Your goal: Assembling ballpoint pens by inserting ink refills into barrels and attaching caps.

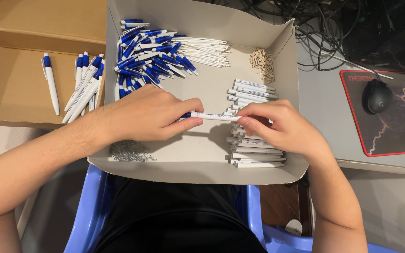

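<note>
As both grip it, left hand [148, 115], right hand [280, 129] hold white pen [215, 116].

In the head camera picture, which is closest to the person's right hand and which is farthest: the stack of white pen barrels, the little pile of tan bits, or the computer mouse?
From the right hand:
1. Stack of white pen barrels: right beneath the hand, inside the white box.
2. Pile of small tan pieces: farther up, in the box's far right corner.
3. Computer mouse: farthest, off to the right on the mouse pad outside the box.
</note>
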